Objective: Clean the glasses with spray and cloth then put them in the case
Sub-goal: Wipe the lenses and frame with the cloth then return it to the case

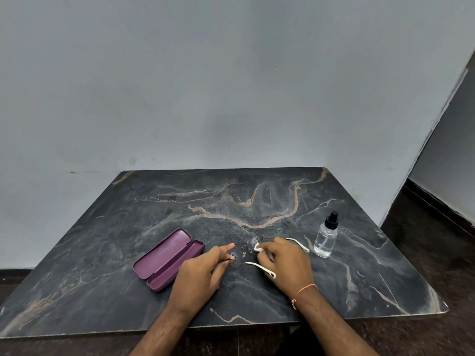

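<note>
the left hand [199, 272] is pinching the thin rimless white-armed glasses [244, 253] just above the dark marble table [359, 278], likely light and fragile, while the right hand [288, 263] is pressing a small white cloth [257, 249] on one lens.

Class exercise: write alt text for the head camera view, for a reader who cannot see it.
A person's left hand steadies rimless glasses on a dark marble table while the right hand rubs one lens with a small white cloth. An open purple case lies to the left; a clear spray bottle stands upright to the right.
</note>
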